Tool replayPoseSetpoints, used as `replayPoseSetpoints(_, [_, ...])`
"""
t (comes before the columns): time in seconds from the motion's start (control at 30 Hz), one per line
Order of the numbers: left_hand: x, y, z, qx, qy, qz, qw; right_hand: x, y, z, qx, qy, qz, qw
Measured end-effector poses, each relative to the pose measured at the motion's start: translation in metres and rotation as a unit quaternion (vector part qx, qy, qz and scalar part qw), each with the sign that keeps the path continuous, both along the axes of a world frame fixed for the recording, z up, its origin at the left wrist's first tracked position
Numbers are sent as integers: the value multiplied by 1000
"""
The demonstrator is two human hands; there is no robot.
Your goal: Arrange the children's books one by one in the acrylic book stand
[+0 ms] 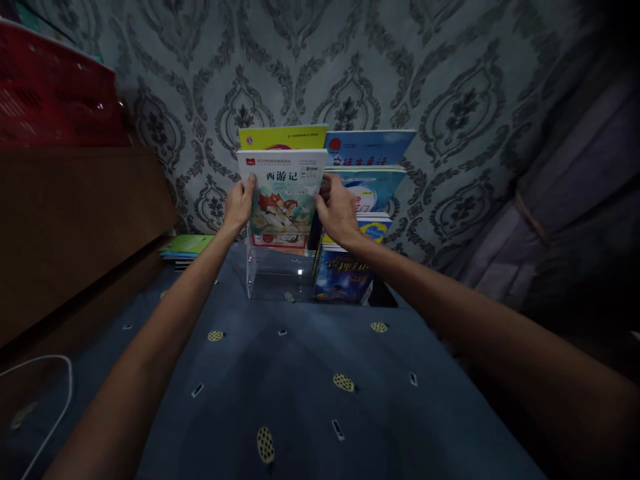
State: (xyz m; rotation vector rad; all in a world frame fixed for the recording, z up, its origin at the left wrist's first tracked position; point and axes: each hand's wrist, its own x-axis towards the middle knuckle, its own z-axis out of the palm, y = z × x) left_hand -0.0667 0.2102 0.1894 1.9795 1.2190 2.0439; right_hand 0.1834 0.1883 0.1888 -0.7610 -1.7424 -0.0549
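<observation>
A white-topped book [283, 200] with a picture of figures on its cover stands upright between my hands. My left hand [239, 205] pinches its left edge, thumb on the cover. My right hand [337, 208] grips the right edge, fingers curled partly behind it. The book is at a clear acrylic rack [273, 273], whose lower front tier holds nothing on the left. Behind it rises a yellow book [283, 137]. On the rack's right side stand a blue book [373, 145], a teal book [387, 187] and a dark blue book [343, 277] in front.
Green and blue books [187, 245] lie stacked at the left, beside a brown wooden cabinet [75, 220] with a red basket [55, 93] on top. Patterned dark blue cloth [300, 373] covers the surface. A white cable [69, 380] curves at lower left; a tied curtain [530, 213] hangs right.
</observation>
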Motion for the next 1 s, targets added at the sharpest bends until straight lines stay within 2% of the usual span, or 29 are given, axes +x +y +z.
replayPoseSetpoints(0.1, [-4,7,0,-25,1,18,1000,0,-3,5,26,-4,-21,999])
replayPoseSetpoints(0.23, [-6,9,0,-13,44,32,998,4,-5,13,46,-26,-34,998])
replayPoseSetpoints(0.5, [3,0,1,20,72,127,989,10,-6,27,70,-63,-58,994])
replayPoseSetpoints(0.67, [2,-11,-3,-35,112,177,977,6,-7,34,66,-121,-60,989])
replayPoseSetpoints(0.83, [6,-34,4,-112,155,227,955,2,-12,36,70,-185,-76,977])
replayPoseSetpoints(1.0, [11,-48,13,-109,200,250,941,4,-18,33,84,-208,-79,971])
